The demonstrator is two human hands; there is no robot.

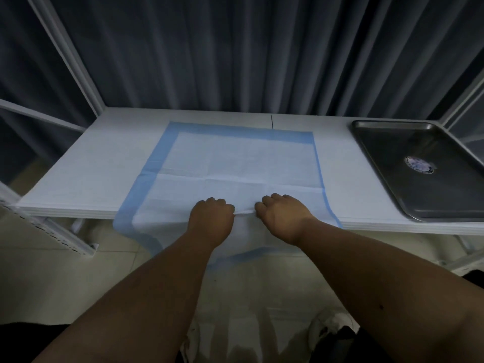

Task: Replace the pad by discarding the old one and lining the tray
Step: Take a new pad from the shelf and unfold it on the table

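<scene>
Pinching the pad (235, 158) at the table edge, left hand (211, 218) and right hand (281, 216) grip.

dim, bluish light | mild glare on tray (377, 142) | edges bowed — wide-angle | slightly soft focus

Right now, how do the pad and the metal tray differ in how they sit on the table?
The blue-bordered pad lies spread at the table's middle, its near edge hanging over the front; the metal tray sits wholly on the tabletop at the right end. The pad is pinched by the left hand and right hand; the tray is untouched and unlined. Both are roughly rectangular and lie flat.
</scene>
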